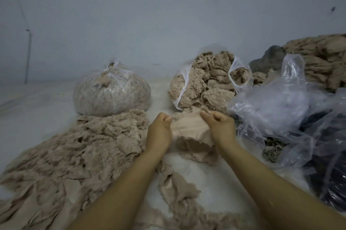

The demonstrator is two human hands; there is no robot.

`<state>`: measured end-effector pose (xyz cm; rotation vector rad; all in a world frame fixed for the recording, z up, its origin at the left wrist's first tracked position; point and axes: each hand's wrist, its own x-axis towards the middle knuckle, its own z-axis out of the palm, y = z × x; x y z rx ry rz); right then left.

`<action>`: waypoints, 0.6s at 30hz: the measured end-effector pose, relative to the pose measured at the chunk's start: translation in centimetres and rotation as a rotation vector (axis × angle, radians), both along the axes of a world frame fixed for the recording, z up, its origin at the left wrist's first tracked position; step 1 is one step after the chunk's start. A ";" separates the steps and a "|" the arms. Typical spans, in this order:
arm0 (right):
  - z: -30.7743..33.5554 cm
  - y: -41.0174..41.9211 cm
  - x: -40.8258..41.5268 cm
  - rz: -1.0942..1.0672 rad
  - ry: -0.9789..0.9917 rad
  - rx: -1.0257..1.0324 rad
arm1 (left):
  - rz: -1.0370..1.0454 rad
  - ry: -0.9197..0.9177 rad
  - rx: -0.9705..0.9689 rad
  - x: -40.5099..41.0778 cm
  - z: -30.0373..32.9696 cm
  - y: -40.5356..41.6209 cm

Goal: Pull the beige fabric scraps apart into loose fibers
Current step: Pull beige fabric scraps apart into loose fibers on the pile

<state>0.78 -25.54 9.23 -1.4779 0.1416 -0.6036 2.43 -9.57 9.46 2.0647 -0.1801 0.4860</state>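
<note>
Both hands busy: left hand (160, 126) and right hand (220, 125) each pinching top edge of beige scrap (189, 132) stretched between them. Scrap looks mostly intact, I'd say. Fiber heap (78, 153) left of my left hand, tied bag (111, 91) beyond it: done. Open bag (204, 83) ahead, strips (177, 190) under my forearms: seemingly still to pull.

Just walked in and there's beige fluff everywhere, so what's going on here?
A person is pulling fabric apart by hand. The left hand and right hand each grip an edge of one beige fabric scrap, stretched between them. A big heap of shredded fiber lies to the left. Behind sit a tied bag of fluff and an open bag heaped with pieces. Loose clear plastic lies to the right.
</note>
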 end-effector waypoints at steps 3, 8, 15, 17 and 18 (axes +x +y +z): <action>-0.2 -1.6 1.5 -0.048 0.112 -0.159 | -0.018 0.056 0.088 1.2 -0.7 -0.3; -1.3 -4.2 2.6 -0.102 0.262 -0.346 | 0.014 0.134 0.084 1.0 -2.1 3.2; -1.9 0.1 -3.0 -0.038 0.177 -0.670 | -0.414 0.375 0.176 -3.2 -3.3 5.6; -3.0 2.4 -5.5 0.203 0.230 -0.831 | -0.434 0.367 0.282 -4.1 -3.8 6.2; -3.6 3.3 -6.4 0.271 0.261 -0.928 | -0.449 0.354 0.346 -4.6 -4.1 6.3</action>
